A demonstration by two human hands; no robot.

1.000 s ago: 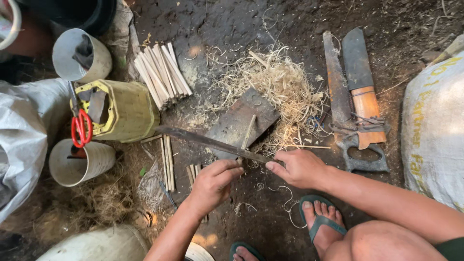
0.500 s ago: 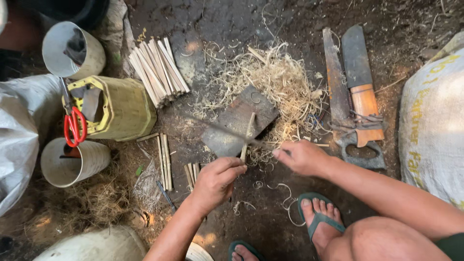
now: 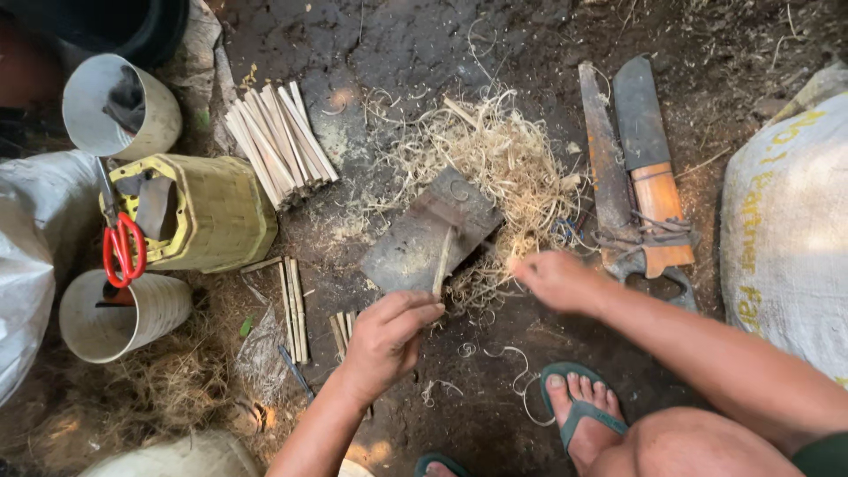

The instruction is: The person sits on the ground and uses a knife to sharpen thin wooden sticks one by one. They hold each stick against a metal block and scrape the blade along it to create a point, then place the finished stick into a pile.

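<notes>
**Head view: a thin wooden stick on a dark block, both hands close by**

Head view, looking straight down at bare ground. The left hand (image 3: 389,340) is curled shut around the near end of a thin stick (image 3: 441,262), which stands slanted on a flat dark block (image 3: 433,234) lying on the ground (image 3: 495,415). The right hand (image 3: 556,281) sits just to the right of the block, its fingertips pinched narrow; whether they hold a sliver or only touch the shavings I cannot tell.

The stick looks light, dry and stiff along its length, but slim enough to snap or split if bent sideways. By my reading, it is best gripped low, near the end, as the left hand does, leaving the upper part free against the block. Its surface seems rough rather than slippery.

A loose heap of pale shavings (image 3: 495,159) spreads behind and around the block: soft, springy, nearly weightless, and likely to scatter at a touch.

To the right lie a saw (image 3: 605,177) and a broad knife (image 3: 649,163) with a wooden handle, side by side and touching. At upper left rests a bundle of cut sticks (image 3: 278,141), beside a yellow woven basket (image 3: 216,212) with red scissors (image 3: 122,249) on its rim. Two pale round tubs (image 3: 159,124) stand near it. A white sack (image 3: 786,230) fills the right edge, and a sandalled foot (image 3: 579,406) rests below the right arm.
</notes>
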